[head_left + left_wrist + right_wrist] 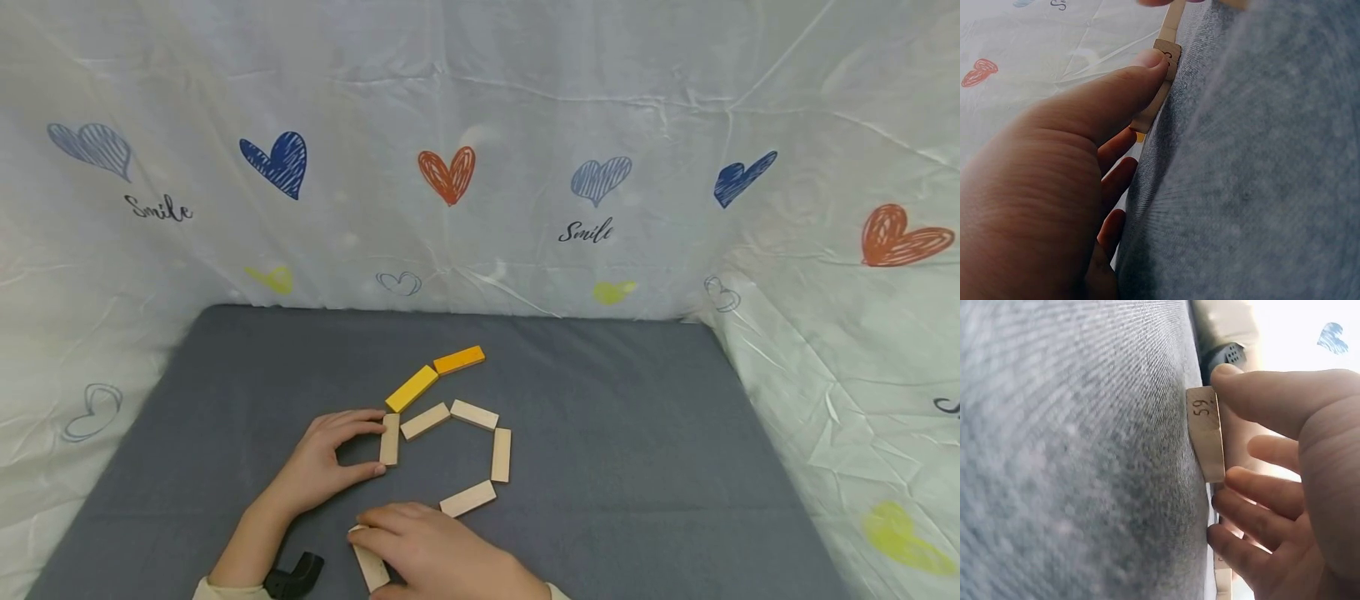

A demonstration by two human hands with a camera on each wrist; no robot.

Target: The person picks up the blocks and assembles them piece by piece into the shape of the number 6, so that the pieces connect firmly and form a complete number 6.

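Note:
My left hand pinches a plain wooden block end to end, thumb at the near end and fingers at the far one. In the left wrist view the thumb presses on the block's end. Closer to me, my right hand holds another plain wooden block lengthwise between thumb and fingers. The right wrist view shows the number 59 on that block's end, the thumb at its edge. A yellow block lies just beyond the left-hand block, and an orange block follows it.
Several more plain blocks curve round on the grey cloth, among them one at the top, one on the right side and one lower down, partly behind my right hand. A white curtain with printed hearts hangs behind.

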